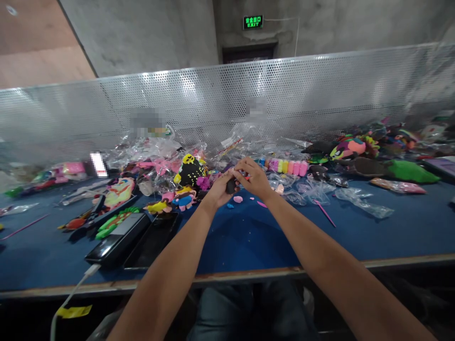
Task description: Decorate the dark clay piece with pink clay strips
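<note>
My left hand (pixel 221 190) is closed around a small dark lump (pixel 231 185), held above the blue table. Against it, the bent fingers of my right hand (pixel 251 177) meet the left fingertips at the top of the lump; whether they pinch a small piece is too small to tell. Just below the hands lie a pink piece (pixel 238 200) and a small blue piece (pixel 230 206). A black figure with yellow dots (pixel 192 171) stands left of my left hand. Behind my right hand is a row of colored clay packs (pixel 287 166).
A power bank (pixel 119 240) with a white cable and a dark phone (pixel 152 241) lie at the front left. Clear plastic bags (pixel 362 200) and a pink stick (pixel 324 213) are at right. A perforated metal screen (pixel 213 94) runs behind the clay figures.
</note>
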A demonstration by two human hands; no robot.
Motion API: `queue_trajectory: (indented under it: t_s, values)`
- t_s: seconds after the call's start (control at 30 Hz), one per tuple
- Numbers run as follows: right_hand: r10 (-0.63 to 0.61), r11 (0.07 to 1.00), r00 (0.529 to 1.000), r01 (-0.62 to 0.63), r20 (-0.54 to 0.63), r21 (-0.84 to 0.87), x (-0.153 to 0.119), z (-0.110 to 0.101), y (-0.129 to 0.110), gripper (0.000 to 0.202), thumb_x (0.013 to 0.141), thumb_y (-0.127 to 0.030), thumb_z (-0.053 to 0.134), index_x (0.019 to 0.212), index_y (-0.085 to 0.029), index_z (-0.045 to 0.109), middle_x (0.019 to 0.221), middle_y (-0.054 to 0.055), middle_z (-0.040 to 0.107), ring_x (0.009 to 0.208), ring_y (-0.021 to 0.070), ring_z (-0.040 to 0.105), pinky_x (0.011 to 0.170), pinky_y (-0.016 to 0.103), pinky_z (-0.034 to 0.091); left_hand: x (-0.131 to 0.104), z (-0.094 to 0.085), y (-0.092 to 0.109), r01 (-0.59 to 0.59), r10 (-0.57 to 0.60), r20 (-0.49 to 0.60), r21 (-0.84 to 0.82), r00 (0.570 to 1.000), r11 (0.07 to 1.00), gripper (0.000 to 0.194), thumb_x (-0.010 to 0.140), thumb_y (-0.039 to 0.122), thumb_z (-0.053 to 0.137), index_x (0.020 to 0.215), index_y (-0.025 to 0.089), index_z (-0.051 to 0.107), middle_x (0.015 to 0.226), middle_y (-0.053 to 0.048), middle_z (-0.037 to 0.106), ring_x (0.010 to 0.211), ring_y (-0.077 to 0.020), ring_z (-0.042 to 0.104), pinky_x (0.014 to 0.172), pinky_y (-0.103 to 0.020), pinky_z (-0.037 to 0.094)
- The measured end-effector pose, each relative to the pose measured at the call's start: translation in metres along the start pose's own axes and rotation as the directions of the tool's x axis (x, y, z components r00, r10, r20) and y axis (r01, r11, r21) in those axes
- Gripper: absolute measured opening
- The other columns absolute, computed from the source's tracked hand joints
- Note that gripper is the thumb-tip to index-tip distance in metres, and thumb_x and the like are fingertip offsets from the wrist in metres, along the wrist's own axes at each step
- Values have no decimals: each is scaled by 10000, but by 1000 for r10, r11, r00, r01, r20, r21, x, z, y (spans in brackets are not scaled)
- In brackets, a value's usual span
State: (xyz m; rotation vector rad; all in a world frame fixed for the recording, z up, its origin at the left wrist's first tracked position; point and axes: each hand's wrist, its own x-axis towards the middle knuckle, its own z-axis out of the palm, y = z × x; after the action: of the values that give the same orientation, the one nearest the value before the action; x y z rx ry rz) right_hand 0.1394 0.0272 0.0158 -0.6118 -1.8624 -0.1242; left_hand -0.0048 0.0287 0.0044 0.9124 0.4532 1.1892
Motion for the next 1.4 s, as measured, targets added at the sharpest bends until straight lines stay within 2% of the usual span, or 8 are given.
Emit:
queue_trajectory:
  t_s: [0.37,0.73,1.4]
  values:
    - [-11,1000,1000,11,13,-28,0,1,3,214,961,-337,457,879,-221,616,904,59,619,896,186,598,799,337,526,2,-1,-4,-14,14,6,-13,1000,1000,210,743,285,767,770,132,625,617,17,587,524,-75,545,457,-178,422]
    - [-16,1000,1000,16,10,-17,-1,1,6,160,944,-300,508,876,-210,622,907,62,631,865,183,607,756,311,503,3,-1,-5,-24,24,-70,1,997,1000,215,746,279,765,762,133,608,622,13,600,506,-80,546,463,-187,424]
    - [-6,998,1000,7,16,-57,-1,3,7,178,945,-308,507,886,-214,647,892,54,657,831,176,617,743,300,494,5,-4,-5,-62,62,-25,22,998,998,262,706,313,791,790,144,610,632,25,597,518,-73,548,463,-179,413]
